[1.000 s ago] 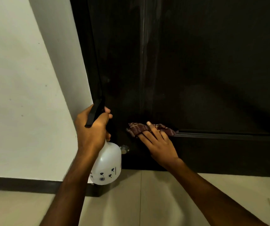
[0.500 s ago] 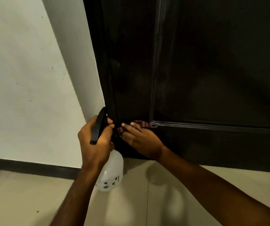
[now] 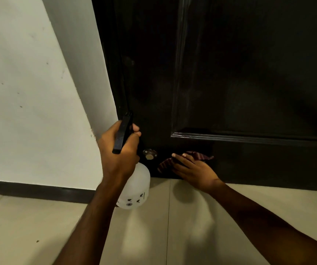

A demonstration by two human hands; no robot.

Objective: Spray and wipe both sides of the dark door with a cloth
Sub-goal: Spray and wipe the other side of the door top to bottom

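Note:
The dark door (image 3: 240, 83) fills the upper right, its raised panel edge running across just above my right hand. My right hand (image 3: 194, 170) presses a dark red striped cloth (image 3: 199, 155) flat against the door's bottom rail, fingers straight. My left hand (image 3: 118, 150) grips the black trigger handle of a white spray bottle (image 3: 134, 190), which hangs below my fist in front of the door's left edge. A round metal door stopper (image 3: 149, 154) shows on the door between my two hands.
A white wall (image 3: 29, 102) with a dark skirting strip (image 3: 35, 192) stands to the left. Pale floor tiles (image 3: 192, 236) lie under my arms.
My right hand slid the cloth down and to the right, from the panel ledge near the door's left edge to the bottom rail. The metal stopper is uncovered. My left hand keeps holding the bottle.

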